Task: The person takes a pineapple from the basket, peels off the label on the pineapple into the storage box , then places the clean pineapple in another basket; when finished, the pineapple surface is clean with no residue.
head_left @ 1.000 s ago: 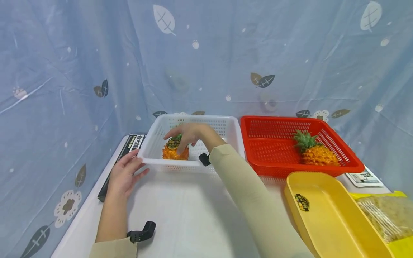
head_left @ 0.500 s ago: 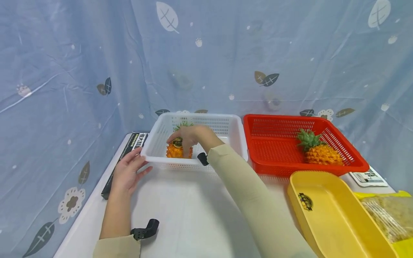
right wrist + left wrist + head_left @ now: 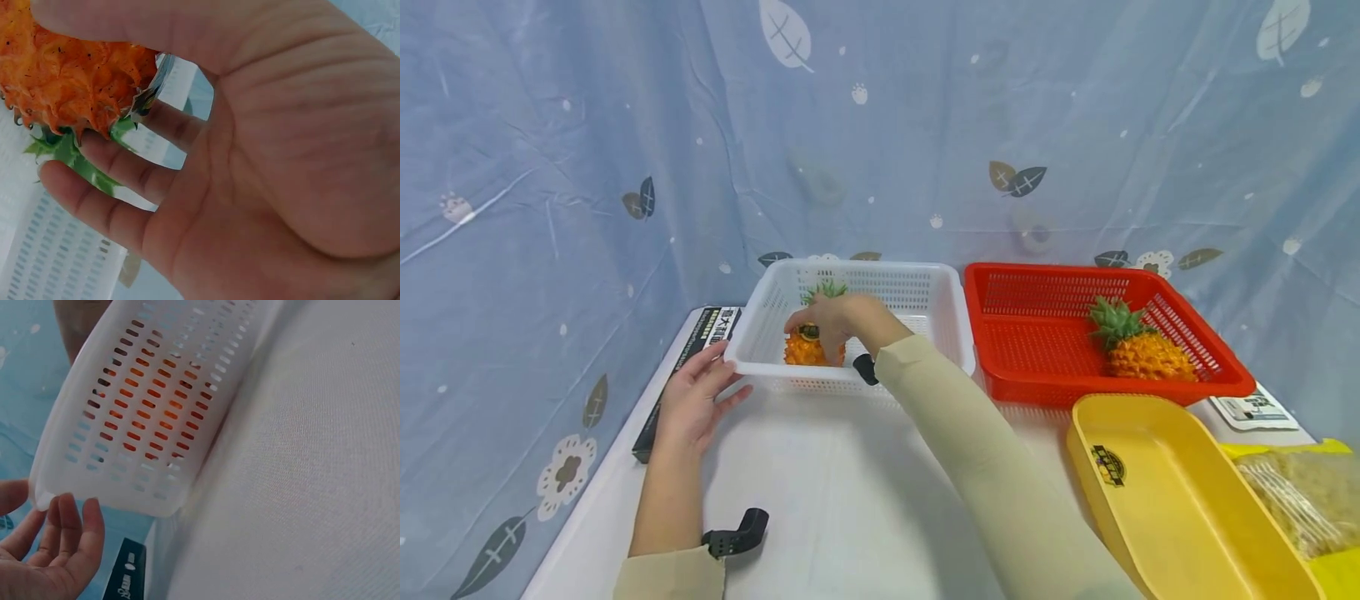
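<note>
In the head view, a white perforated basket stands at the back left. An orange pineapple with a green crown and a dark label lies inside it. My right hand reaches in from above and grips the pineapple. The right wrist view shows the thumb across the orange, spiny skin and the other fingers along its far side, by the leaves. My left hand holds the basket's near left corner, thumb and fingers on either side of the rim, as the left wrist view shows too.
Right of the white basket stands a red basket with another pineapple in it. A yellow tray sits in front, beside a yellow-edged packet. A black-and-white box lies at the left, and a patterned curtain surrounds the table.
My right hand has lowered onto the pineapple, and its fingers have come in around the fruit. My left hand stays at the basket corner. The head view has shifted slightly.
</note>
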